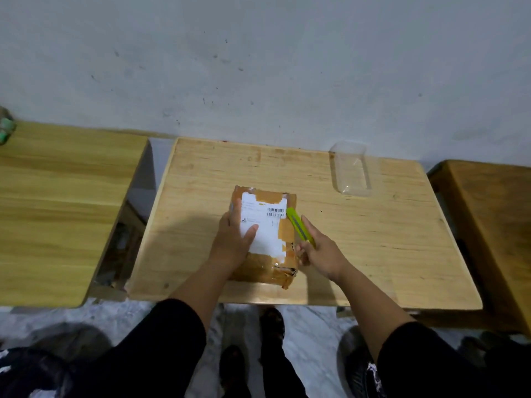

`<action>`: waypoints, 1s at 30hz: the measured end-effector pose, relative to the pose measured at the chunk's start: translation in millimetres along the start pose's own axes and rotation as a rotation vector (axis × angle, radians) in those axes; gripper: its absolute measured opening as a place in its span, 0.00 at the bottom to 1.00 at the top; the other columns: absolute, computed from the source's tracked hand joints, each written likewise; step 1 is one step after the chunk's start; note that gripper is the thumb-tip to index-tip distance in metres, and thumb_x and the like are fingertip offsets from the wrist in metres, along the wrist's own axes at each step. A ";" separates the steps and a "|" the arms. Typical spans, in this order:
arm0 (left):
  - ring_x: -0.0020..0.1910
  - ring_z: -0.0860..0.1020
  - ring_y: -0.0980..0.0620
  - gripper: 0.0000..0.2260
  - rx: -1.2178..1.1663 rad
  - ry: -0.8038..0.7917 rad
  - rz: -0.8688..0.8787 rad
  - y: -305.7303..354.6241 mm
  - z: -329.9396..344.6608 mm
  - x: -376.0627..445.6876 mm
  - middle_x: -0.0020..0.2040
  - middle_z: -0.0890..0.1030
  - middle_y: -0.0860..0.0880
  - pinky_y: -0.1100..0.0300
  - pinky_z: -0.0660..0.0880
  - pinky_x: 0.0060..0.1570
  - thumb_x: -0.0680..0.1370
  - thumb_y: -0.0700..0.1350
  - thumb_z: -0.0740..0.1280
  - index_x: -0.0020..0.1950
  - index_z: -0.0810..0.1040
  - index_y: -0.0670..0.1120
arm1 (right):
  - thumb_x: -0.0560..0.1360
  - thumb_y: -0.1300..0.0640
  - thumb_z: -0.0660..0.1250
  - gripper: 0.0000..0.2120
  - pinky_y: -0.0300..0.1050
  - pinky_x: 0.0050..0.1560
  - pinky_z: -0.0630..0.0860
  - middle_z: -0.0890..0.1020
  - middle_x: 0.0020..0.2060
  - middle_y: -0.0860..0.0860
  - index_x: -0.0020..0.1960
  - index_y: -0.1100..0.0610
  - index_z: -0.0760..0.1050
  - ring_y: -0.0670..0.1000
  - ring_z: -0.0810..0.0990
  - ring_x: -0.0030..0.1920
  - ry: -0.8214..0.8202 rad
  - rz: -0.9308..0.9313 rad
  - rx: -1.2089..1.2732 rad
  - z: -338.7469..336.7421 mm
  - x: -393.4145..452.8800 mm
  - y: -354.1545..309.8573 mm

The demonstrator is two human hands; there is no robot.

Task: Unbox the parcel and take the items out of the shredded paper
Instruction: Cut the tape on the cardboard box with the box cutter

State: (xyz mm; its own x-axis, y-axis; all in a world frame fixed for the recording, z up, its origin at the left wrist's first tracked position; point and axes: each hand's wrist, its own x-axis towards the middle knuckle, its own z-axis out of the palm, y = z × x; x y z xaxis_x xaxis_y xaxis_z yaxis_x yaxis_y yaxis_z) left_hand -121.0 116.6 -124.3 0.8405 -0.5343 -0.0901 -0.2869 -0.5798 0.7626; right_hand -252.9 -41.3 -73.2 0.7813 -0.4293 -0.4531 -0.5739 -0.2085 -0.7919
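Parcel (268,225) under flat left hand (234,237); right hand (319,251) fingers grip cutter (300,226) alongside.

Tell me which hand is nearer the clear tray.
Right. The right hand holds the cutter beside the parcel, nearer the clear tray; the left hand rests on the parcel, farther away.

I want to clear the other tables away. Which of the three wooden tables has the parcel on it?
The middle table, the light one directly in front of the person. It holds the parcel and a clear plastic tray; the left table and the darker right table don't.
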 end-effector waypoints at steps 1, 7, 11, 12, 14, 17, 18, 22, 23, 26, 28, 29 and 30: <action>0.62 0.68 0.42 0.33 0.005 -0.002 -0.009 0.5 0.3 -0.4 0.67 0.68 0.39 0.55 0.66 0.55 0.77 0.49 0.61 0.76 0.45 0.52 | 0.79 0.65 0.54 0.28 0.40 0.40 0.75 0.77 0.35 0.48 0.74 0.46 0.54 0.47 0.73 0.31 0.019 -0.028 -0.056 -0.7 1.4 2.2; 0.65 0.66 0.43 0.33 0.034 -0.011 -0.026 -0.9 0.5 0.0 0.70 0.66 0.42 0.50 0.68 0.59 0.77 0.51 0.61 0.76 0.43 0.54 | 0.79 0.55 0.58 0.19 0.38 0.46 0.69 0.83 0.55 0.57 0.69 0.49 0.67 0.55 0.80 0.47 0.212 -0.230 -0.349 -5.7 8.7 1.8; 0.65 0.67 0.46 0.35 0.013 0.020 -0.022 1.8 -4.1 -2.1 0.67 0.66 0.44 0.53 0.69 0.57 0.77 0.51 0.61 0.75 0.40 0.59 | 0.77 0.51 0.61 0.16 0.43 0.56 0.73 0.80 0.60 0.51 0.65 0.45 0.72 0.54 0.79 0.58 0.192 -0.299 -0.369 -19.5 24.2 -9.8; 0.65 0.66 0.46 0.35 0.013 0.038 -0.021 3.4 -5.0 -1.0 0.67 0.65 0.45 0.53 0.69 0.56 0.77 0.51 0.61 0.75 0.40 0.59 | 0.78 0.51 0.61 0.16 0.45 0.60 0.72 0.79 0.62 0.50 0.65 0.45 0.71 0.54 0.77 0.61 0.162 -0.334 -0.397 -25.4 30.9 -14.1; 0.68 0.64 0.45 0.34 0.026 0.066 -0.041 7.2 -4.4 4.9 0.70 0.62 0.44 0.50 0.70 0.60 0.77 0.51 0.60 0.75 0.41 0.57 | 0.78 0.51 0.60 0.18 0.46 0.62 0.71 0.76 0.64 0.49 0.67 0.44 0.68 0.54 0.75 0.64 0.077 -0.384 -0.470 -38.9 46.3 -25.6; 0.73 0.59 0.44 0.33 0.070 0.073 -0.080 13.4 -1.3 14.2 0.75 0.56 0.43 0.47 0.68 0.65 0.78 0.53 0.59 0.76 0.43 0.53 | 0.79 0.53 0.57 0.20 0.49 0.61 0.72 0.74 0.66 0.51 0.70 0.43 0.63 0.58 0.75 0.63 -0.071 -0.442 -0.639 -55.9 74.9 -44.6; 0.73 0.59 0.44 0.32 0.078 0.079 -0.093 14.8 0.2 16.5 0.75 0.56 0.43 0.47 0.68 0.64 0.78 0.53 0.60 0.76 0.44 0.52 | 0.80 0.54 0.56 0.20 0.51 0.61 0.72 0.74 0.67 0.51 0.70 0.43 0.62 0.59 0.74 0.63 -0.118 -0.466 -0.677 -59.9 83.4 -50.8; 0.70 0.63 0.45 0.33 0.126 0.127 -0.120 16.3 5.9 18.3 0.73 0.59 0.44 0.50 0.70 0.61 0.78 0.53 0.60 0.76 0.45 0.51 | 0.80 0.54 0.55 0.19 0.51 0.64 0.70 0.72 0.68 0.48 0.69 0.41 0.64 0.56 0.73 0.65 -0.276 -0.537 -0.772 -69.0 111.8 -67.9; 0.70 0.64 0.46 0.32 0.138 0.136 -0.127 16.0 6.9 17.9 0.73 0.60 0.45 0.51 0.70 0.60 0.78 0.53 0.60 0.76 0.45 0.51 | 0.80 0.54 0.55 0.19 0.51 0.63 0.71 0.73 0.68 0.48 0.69 0.41 0.64 0.57 0.74 0.64 -0.317 -0.553 -0.793 -70.1 117.4 -70.5; 0.68 0.66 0.46 0.32 0.161 0.147 -0.138 17.8 8.0 16.1 0.73 0.60 0.45 0.52 0.72 0.57 0.78 0.54 0.60 0.76 0.46 0.52 | 0.80 0.52 0.55 0.18 0.54 0.59 0.73 0.77 0.64 0.51 0.68 0.37 0.64 0.62 0.78 0.57 -0.408 -0.588 -0.861 -69.8 129.9 -76.2; 0.68 0.66 0.46 0.32 0.170 0.152 -0.141 19.6 8.2 15.1 0.73 0.60 0.45 0.52 0.73 0.55 0.78 0.54 0.60 0.76 0.46 0.52 | 0.80 0.51 0.55 0.18 0.53 0.57 0.74 0.80 0.61 0.53 0.67 0.36 0.63 0.62 0.79 0.54 -0.423 -0.601 -0.894 -69.6 136.2 -78.4; 0.68 0.66 0.46 0.32 0.179 0.155 -0.143 20.1 8.6 14.8 0.73 0.60 0.45 0.52 0.73 0.55 0.78 0.54 0.60 0.76 0.46 0.53 | 0.80 0.51 0.55 0.18 0.52 0.55 0.75 0.80 0.60 0.54 0.67 0.36 0.63 0.61 0.79 0.52 -0.424 -0.611 -0.905 -69.9 138.5 -79.2; 0.68 0.66 0.46 0.32 0.192 0.156 -0.145 20.8 8.7 14.5 0.73 0.60 0.45 0.52 0.73 0.55 0.78 0.54 0.60 0.76 0.45 0.53 | 0.80 0.51 0.55 0.18 0.51 0.54 0.75 0.81 0.59 0.55 0.67 0.36 0.63 0.61 0.80 0.50 -0.424 -0.622 -0.914 -70.5 140.8 -79.4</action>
State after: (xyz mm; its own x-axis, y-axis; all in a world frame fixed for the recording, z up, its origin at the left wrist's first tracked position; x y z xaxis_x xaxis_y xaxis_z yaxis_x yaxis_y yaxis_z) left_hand -118.7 91.5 -115.3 0.9353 -0.3450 -0.0788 -0.2276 -0.7569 0.6126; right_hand -114.6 -147.1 -45.3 0.9082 0.2583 -0.3292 0.1061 -0.9032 -0.4158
